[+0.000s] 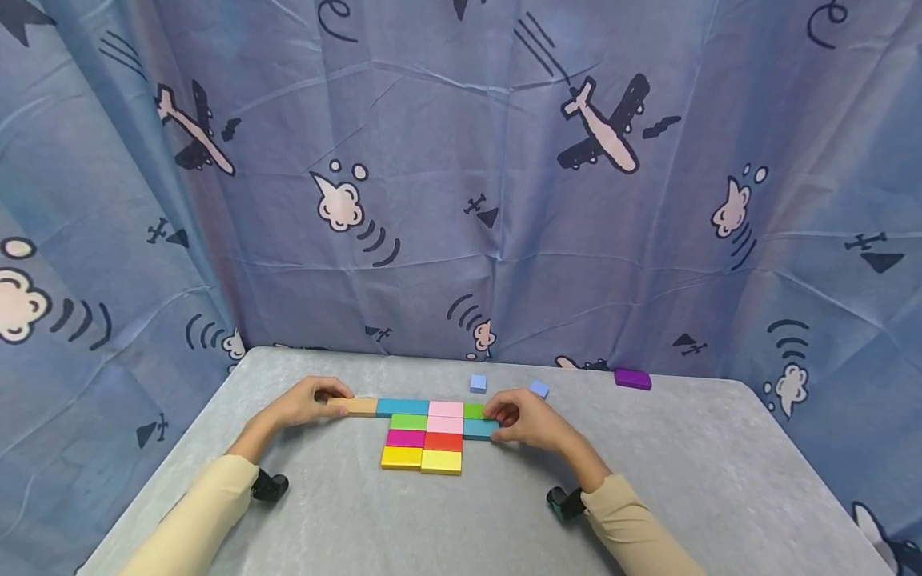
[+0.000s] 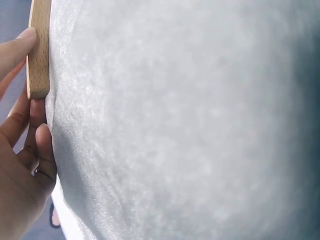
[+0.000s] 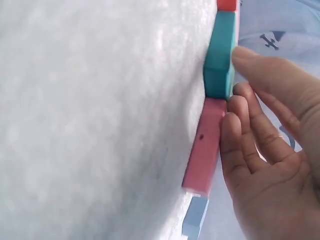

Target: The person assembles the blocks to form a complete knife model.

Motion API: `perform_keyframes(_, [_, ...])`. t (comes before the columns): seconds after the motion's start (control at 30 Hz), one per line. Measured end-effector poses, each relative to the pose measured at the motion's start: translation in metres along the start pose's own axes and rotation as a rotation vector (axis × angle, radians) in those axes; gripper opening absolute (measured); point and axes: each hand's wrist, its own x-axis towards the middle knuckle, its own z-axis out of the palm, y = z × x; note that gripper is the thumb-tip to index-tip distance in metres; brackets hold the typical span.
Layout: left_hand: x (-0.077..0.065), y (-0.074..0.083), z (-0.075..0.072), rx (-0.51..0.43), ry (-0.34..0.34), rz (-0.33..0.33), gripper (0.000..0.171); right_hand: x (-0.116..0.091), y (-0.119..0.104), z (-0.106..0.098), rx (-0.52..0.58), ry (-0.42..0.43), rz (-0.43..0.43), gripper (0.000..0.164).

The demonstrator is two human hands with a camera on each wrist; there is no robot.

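My left hand (image 1: 311,401) pinches the left end of a natural wooden block (image 1: 362,407), thumb on its near side; the left wrist view shows it close up. That block adjoins a blue block (image 1: 402,408) in a flat pattern of coloured blocks, among them pink (image 1: 446,409), magenta (image 1: 406,438), red (image 1: 442,442) and yellow (image 1: 441,462). At the right end, my right hand (image 1: 531,420) has its thumb against a teal block (image 3: 220,55), with its fingers curled behind, near a green block (image 1: 474,411). A reddish-pink block (image 3: 204,145) lies beside those fingers, hidden in the head view.
Two small light-blue blocks (image 1: 479,383) lie behind the pattern, one close to my right hand. A purple block (image 1: 632,379) lies at the back edge of the pale grey table (image 1: 346,520). A blue patterned curtain (image 1: 432,200) hangs behind it.
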Motion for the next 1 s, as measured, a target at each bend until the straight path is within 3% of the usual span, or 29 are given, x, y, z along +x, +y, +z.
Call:
perform_keyframes(0.17, [0.0, -0.002, 0.0, 0.005, -0.002, -0.001, 0.022, -0.011, 0.009, -0.014, 0.018, 0.086, -0.025, 0.023])
perform_keyframes(0.4, [0.0, -0.005, 0.0, 0.016, -0.002, -0.009, 0.022, -0.041, 0.035, -0.05, 0.012, 0.162, -0.018, 0.026])
perform_keyframes(0.73, [0.0, -0.003, 0.0, 0.005, -0.003, -0.011, 0.022, -0.094, 0.067, -0.094, 0.011, 0.258, 0.086, 0.03])
perform_keyframes(1.0, [0.0, -0.002, 0.0, 0.004, -0.003, -0.021, 0.022, -0.123, 0.093, -0.119, 0.007, 0.31, 0.175, 0.033])
